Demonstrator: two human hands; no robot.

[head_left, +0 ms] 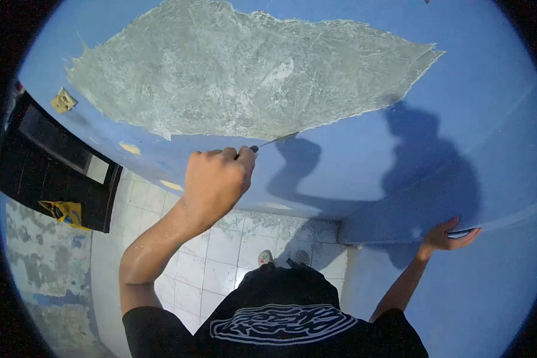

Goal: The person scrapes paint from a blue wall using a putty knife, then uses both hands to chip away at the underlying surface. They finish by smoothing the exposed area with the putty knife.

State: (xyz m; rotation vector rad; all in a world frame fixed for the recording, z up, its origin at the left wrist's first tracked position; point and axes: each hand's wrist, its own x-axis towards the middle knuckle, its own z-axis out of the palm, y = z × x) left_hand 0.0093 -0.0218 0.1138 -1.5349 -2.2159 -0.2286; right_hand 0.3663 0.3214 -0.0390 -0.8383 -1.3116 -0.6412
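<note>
as left hand (219,179) grips scraper (255,148), blade (280,139) at patch edge (340,120), open wall (352,170) below

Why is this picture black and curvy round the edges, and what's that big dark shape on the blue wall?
Head view: black corners and bent-looking lines, probably from a wide lens; head view: a dark shadow on the smooth blue wall, seemingly the person's; head view: a bright glare spot on the shiny white floor tiles.

Black tool handle (254,148) is mostly buried in the left hand (218,179); that thin grey sliver (461,231) by the right hand (441,237), around 4 o'clock? Too tiny to tell, tbh.
</note>
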